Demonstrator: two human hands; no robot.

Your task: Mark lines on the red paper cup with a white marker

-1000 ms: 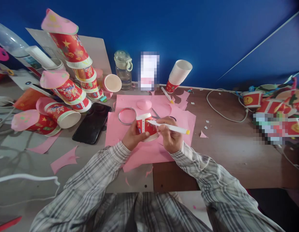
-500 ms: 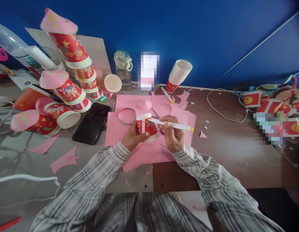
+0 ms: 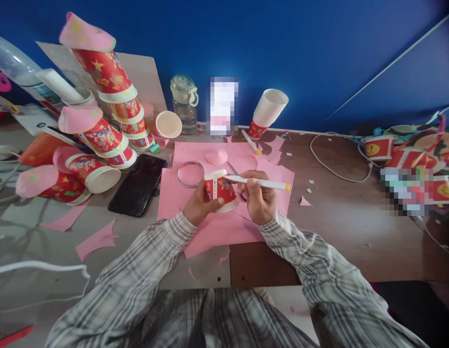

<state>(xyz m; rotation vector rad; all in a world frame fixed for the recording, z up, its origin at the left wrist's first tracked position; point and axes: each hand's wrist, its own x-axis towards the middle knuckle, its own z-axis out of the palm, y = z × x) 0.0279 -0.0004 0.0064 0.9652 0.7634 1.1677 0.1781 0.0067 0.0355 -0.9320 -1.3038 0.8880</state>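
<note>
My left hand [image 3: 202, 205] is closed around a red printed paper cup [image 3: 222, 190], its thumb across the cup's front. The cup tilts over the pink paper [image 3: 206, 232]. Between the fingers of my right hand [image 3: 260, 195] is a white marker [image 3: 262, 182] with a yellow end, its tip at the cup's upper right side. Whether the tip touches the cup I cannot tell. Partly hidden behind the cup and my right hand lie scissors [image 3: 232, 169]. A roll of tape [image 3: 190, 174] rests on the paper to the left, and a small pink paper cone [image 3: 216, 156] lies behind.
Stacked red cups with pink cone tops [image 3: 101, 70] stand at the left, near a black phone [image 3: 137, 186]. A water bottle [image 3: 184, 104], a lit screen [image 3: 223, 106] and nested cups [image 3: 268, 111] line the blue wall. A white cable [image 3: 340, 178] curves at right.
The marker's tip has moved slightly up along the cup's side, and its rear end has dipped less than before. My left hand and the cup stay nearly still.
</note>
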